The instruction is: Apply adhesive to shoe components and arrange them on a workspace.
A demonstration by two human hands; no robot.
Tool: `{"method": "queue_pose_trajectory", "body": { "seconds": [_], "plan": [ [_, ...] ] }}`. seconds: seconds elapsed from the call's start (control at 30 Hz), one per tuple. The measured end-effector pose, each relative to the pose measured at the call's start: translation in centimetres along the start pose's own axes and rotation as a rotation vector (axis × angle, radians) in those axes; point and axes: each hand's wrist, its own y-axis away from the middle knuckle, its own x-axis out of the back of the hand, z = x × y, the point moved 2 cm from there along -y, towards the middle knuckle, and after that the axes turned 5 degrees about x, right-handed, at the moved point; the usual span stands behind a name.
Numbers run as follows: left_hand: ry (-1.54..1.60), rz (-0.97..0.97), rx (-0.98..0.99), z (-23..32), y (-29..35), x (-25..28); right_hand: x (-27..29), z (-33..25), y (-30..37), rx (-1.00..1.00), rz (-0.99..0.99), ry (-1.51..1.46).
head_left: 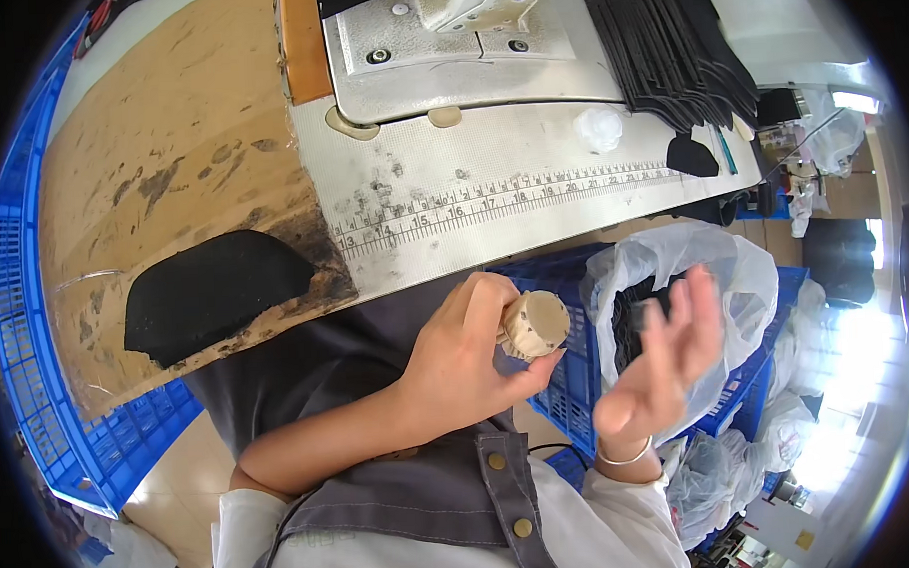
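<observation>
In front of my apron, my left hand [472, 348] is wrapped round a beige cylinder [537, 324] with a flat round top and ridged sides; its exact kind does not show. My right hand [667, 362] is raised to the right with fingers apart and blurred, and I see nothing in it. Behind that hand, dark pieces [628, 328] lie inside a white plastic bag [740, 274] lining a blue crate. A black curved-edge piece of material [215, 292] rests on the brown board at the left of the table.
The table's front edge [454, 272] runs just beyond my hands, with a printed ruler [492, 203] along it. A white machine base [467, 68] stands behind. Stacked black pieces [672, 51], a small black piece [691, 156] and a white lump [598, 130] are at right. A blue crate [68, 398] stands left.
</observation>
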Motion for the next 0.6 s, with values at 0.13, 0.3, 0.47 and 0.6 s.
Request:
{"method": "queue_pose_trajectory", "body": {
  "seconds": [0.13, 0.3, 0.47, 0.6],
  "plan": [
    [-0.008, 0.024, -0.022, -0.1, -0.1, -0.1, -0.2, -0.2, 1.1, 0.126, -0.240, 0.059],
    [-0.013, -0.014, -0.002, -0.1, -0.1, -0.1, -1.5, -0.8, 1.2, 0.208, -0.266, 0.217],
    [-0.107, 0.011, 0.027, -0.2, 0.2, 0.0, -1.9, -0.1, 0.2, 0.152, -0.308, 0.165],
    [-0.108, 0.020, 0.016, -0.1, 0.3, -0.2, -1.8, -0.3, 0.0, 0.182, -0.317, 0.140]
  ]
}}
